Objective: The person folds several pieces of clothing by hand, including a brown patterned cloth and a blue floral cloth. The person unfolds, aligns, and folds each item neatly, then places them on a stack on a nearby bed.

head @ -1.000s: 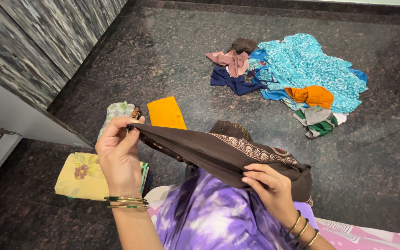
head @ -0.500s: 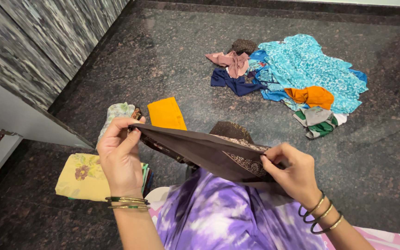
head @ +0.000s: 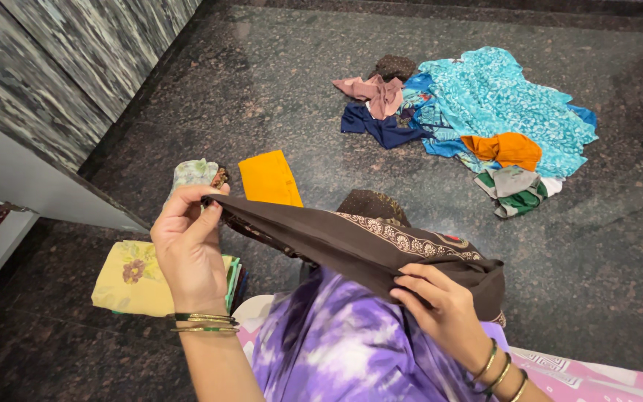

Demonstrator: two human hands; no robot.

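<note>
Both hands hold one brown cloth (head: 351, 242) stretched in the air above the lap, over a dark speckled stone floor (head: 262, 89). The left hand (head: 187, 249) is raised, thumb and fingers pinched shut on the cloth's upper left corner. The right hand (head: 440, 309) sits lower, fingers curled closed around the bunched right end. The cloth slopes down from left to right and shows a pale patterned border along its upper edge.

Green and gold bangles (head: 202, 321) ring the left wrist; more bangles sit on the right wrist. A purple tie-dyed garment (head: 336, 350) covers the lap beneath the cloth.

On the floor just beyond the left hand lies a folded orange cloth (head: 269, 179), with a small pale floral piece (head: 195, 173) beside it. A stack of folded cloths topped by a yellow floral one (head: 132, 275) lies to the left of the left forearm. Well apart, farther out, is a loose pile of clothes (head: 485, 119), mostly turquoise with orange, navy, pink and green pieces.
</note>
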